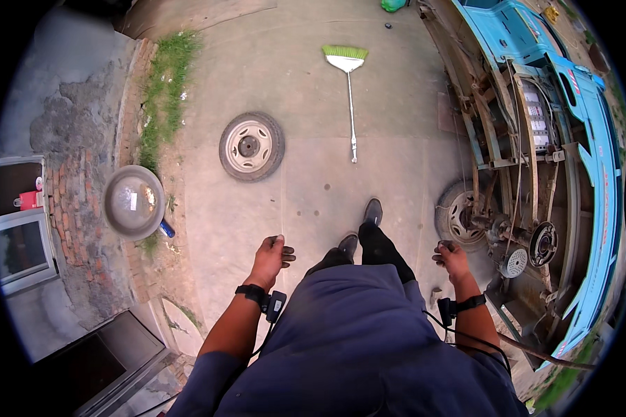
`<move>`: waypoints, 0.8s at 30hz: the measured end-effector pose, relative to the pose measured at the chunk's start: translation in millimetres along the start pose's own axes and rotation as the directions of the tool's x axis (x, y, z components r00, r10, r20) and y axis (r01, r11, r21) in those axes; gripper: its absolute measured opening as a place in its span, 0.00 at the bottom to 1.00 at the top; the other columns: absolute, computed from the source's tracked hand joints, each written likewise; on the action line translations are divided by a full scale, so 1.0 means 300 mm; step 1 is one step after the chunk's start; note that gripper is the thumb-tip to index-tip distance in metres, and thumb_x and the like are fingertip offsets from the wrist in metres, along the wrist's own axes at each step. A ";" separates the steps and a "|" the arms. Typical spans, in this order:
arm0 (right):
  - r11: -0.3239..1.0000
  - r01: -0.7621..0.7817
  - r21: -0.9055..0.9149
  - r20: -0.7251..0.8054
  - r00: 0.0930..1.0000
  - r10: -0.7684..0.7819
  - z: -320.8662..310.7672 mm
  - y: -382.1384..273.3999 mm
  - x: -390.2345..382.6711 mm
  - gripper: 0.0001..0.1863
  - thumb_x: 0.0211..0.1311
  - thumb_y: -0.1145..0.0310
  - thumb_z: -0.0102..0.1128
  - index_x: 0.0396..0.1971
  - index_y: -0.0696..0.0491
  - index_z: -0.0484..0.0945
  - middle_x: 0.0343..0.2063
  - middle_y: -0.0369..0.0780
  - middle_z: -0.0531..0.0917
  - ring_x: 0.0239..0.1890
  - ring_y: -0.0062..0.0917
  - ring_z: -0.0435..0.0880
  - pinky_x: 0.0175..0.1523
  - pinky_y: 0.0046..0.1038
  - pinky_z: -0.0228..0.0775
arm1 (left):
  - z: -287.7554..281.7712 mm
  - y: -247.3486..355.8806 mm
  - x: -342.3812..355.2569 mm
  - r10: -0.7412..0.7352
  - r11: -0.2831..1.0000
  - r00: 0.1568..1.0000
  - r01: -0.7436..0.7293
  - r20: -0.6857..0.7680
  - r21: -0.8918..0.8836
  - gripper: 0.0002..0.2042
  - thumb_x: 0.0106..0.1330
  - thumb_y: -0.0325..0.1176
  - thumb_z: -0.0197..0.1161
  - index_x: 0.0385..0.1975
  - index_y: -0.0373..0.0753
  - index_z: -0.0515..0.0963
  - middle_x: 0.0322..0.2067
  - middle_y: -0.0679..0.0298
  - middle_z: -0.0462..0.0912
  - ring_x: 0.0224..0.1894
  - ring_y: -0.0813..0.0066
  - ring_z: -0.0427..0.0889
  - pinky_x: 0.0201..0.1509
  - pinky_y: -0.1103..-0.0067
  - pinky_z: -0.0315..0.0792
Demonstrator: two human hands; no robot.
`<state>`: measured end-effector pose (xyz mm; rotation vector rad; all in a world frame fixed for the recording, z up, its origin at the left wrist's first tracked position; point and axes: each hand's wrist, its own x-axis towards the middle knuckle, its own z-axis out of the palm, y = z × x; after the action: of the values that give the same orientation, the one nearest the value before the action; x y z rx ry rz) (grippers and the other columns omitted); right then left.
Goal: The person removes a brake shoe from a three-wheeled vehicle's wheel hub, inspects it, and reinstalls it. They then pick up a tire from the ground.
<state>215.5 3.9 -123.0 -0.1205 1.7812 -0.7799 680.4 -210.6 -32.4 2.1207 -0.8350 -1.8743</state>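
My left hand [273,257] hangs at my side over the concrete, fingers loosely bent and apart, holding nothing. On the other side my right hand [452,258] is also bare, its fingers half curled with gaps showing. It is nearest to the wheel [458,217] by the truck's axle and seems not to touch it. A loose wheel with a black tyre [281,147] lies flat on the ground ahead and to the left. Farther off, a broom [350,97] with green bristles and a white handle lies on the floor.
The blue truck [597,167] with exposed frame and axle lines the right side. Against the brick wall [83,222] at left are a round metal basin [118,208], a blue object [167,229] and grass [163,90]. My dark shoes [373,211] stand on the concrete, one ahead.
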 end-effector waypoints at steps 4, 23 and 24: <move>1.000 0.026 -0.016 0.013 1.000 -0.026 -0.023 -0.087 0.092 0.14 0.69 0.65 0.59 0.48 0.57 0.78 0.37 0.40 0.86 0.32 0.27 0.87 0.34 0.27 0.74 | 0.021 0.074 0.019 -0.003 1.000 1.000 0.002 -0.027 -0.025 0.24 0.77 0.48 0.52 0.60 0.32 0.66 0.41 0.54 0.84 0.37 0.68 0.86 0.38 0.75 0.76; 0.997 0.079 -0.020 -0.031 0.996 -0.080 0.544 -0.385 0.098 0.16 0.70 0.63 0.60 0.50 0.57 0.77 0.41 0.40 0.85 0.38 0.26 0.87 0.40 0.28 0.76 | -0.442 0.262 0.318 0.007 1.000 1.000 -0.007 0.027 -0.001 0.25 0.76 0.50 0.51 0.60 0.35 0.66 0.40 0.54 0.84 0.35 0.68 0.85 0.36 0.75 0.75; 0.993 0.034 -0.112 -0.050 0.998 -0.040 0.625 -0.443 0.052 0.17 0.69 0.63 0.60 0.51 0.58 0.77 0.42 0.40 0.85 0.39 0.27 0.87 0.42 0.29 0.77 | -0.490 0.275 0.343 0.020 1.000 0.999 -0.019 0.048 -0.015 0.24 0.76 0.50 0.51 0.60 0.36 0.66 0.38 0.56 0.83 0.34 0.69 0.85 0.34 0.77 0.74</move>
<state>336.4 -189.3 -89.6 -0.2097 1.8764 -0.7160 802.2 -364.7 -52.4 2.0593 -0.8461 -1.9234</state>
